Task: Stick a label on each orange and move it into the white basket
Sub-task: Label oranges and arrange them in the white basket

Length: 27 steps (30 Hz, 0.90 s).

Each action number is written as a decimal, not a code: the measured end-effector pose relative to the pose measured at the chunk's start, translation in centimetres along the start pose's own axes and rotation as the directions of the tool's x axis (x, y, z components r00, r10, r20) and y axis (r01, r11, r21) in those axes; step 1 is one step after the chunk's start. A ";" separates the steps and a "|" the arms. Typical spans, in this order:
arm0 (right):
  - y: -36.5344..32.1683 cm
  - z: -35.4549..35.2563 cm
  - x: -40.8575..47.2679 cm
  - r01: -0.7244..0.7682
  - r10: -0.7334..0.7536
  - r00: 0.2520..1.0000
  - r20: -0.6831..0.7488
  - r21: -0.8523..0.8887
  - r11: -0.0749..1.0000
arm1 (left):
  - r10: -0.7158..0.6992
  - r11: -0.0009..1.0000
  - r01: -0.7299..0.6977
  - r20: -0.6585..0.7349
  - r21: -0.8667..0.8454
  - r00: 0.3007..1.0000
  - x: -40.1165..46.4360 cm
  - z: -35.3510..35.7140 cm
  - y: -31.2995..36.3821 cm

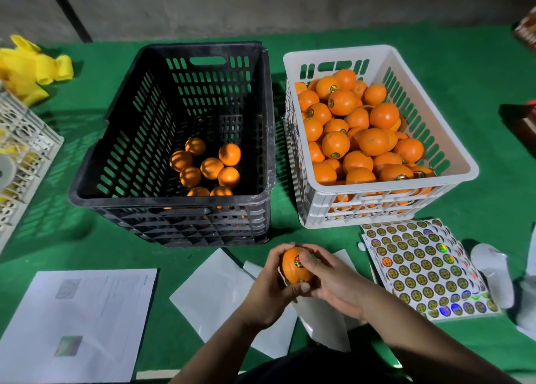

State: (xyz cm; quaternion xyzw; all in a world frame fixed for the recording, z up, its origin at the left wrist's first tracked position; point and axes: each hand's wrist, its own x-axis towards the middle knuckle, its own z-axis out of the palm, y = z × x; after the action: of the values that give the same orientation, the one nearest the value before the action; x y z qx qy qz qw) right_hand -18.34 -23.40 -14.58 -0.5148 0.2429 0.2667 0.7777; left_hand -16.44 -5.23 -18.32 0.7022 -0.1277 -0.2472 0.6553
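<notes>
My left hand (268,279) cups the firm, round orange (294,267) while my right hand (327,279) fingers (304,258) press its label (298,261) flat; smooth-skinned, it wants a whole-palm hold.

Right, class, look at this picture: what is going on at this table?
A person is labelling oranges. Both hands hold one orange in front of the crates: the left hand cups it while the right hand presses a round label onto it. The white basket on the right is nearly full of oranges, several showing labels. The black crate on the left holds only a few. A sheet of stickers lies at the right.
</notes>
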 end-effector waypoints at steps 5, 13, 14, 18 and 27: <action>0.6 0.8 0.1 0.106 -0.143 0.981 -0.131 -0.252 0.962 | 0.078 0.964 -0.071 -0.020 0.255 0.997 0.1 0.7 1.0; 0.1 1.2 -0.9 0.173 -0.262 0.948 -0.183 -0.397 0.901 | 0.093 0.962 -0.081 -0.033 0.262 0.995 -0.5 0.9 1.8; -0.2 1.4 -1.2 0.185 -0.273 0.946 -0.172 -0.403 0.896 | 0.122 0.966 -0.106 -0.055 0.235 0.991 -0.6 1.1 2.3; -2.2 2.1 -2.5 0.347 -0.418 0.906 -0.073 -0.437 0.830 | 0.119 0.990 -0.109 -0.108 0.094 0.987 -0.4 1.4 4.0; -15.9 2.2 -4.5 0.599 -0.753 0.655 -0.064 -0.563 0.569 | 0.370 0.887 -0.330 -0.070 0.322 0.927 2.8 -1.7 17.2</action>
State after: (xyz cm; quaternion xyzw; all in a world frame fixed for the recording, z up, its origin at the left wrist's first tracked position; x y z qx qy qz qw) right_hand -10.89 -27.33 -0.20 -0.7825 0.0613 -0.0834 0.6140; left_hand -10.67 -7.09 -1.86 0.7746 -0.2461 -0.0564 0.5799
